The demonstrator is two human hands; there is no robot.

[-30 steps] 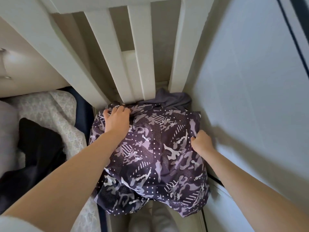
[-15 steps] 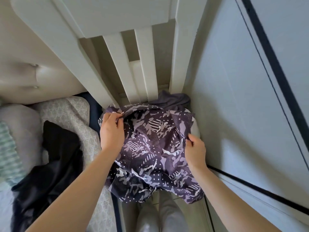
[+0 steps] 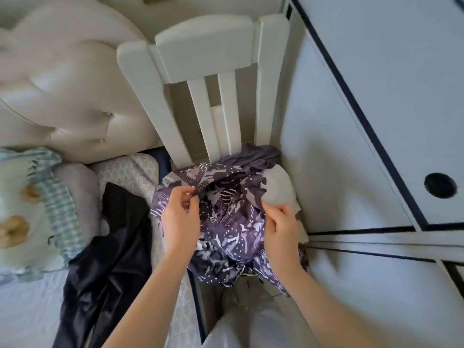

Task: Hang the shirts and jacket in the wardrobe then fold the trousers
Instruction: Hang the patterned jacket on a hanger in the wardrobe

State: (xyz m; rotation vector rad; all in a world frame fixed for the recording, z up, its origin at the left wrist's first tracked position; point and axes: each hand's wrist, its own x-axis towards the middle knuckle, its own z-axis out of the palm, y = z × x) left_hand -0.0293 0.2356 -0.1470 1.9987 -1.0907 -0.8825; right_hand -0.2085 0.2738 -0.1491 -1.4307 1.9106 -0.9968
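Observation:
A purple camouflage-patterned garment [image 3: 226, 222] with white dots is bunched above the seat of a white chair [image 3: 200, 43]. My left hand [image 3: 179, 219] pinches its upper left edge. Its right edge is gripped by my right hand [image 3: 281, 228]. The lower part of the garment hangs down over the seat's front. Behind it on the seat lie a grey-purple garment [image 3: 253, 156] and a white cushion or cloth [image 3: 278, 192]. A dark navy garment [image 3: 110, 242] lies spread on the bed to the left.
The white wardrobe door [image 3: 376, 121] with dark trim and a round black recess [image 3: 440, 185] stands close on the right. A padded cream headboard [image 3: 62, 84] and a patterned pillow [image 3: 27, 212] are on the left. My legs in light trousers show below.
Both hands have lifted the patterned garment off the chair seat and pulled it toward me. My view has tilted up, showing the whole chair back and headboard.

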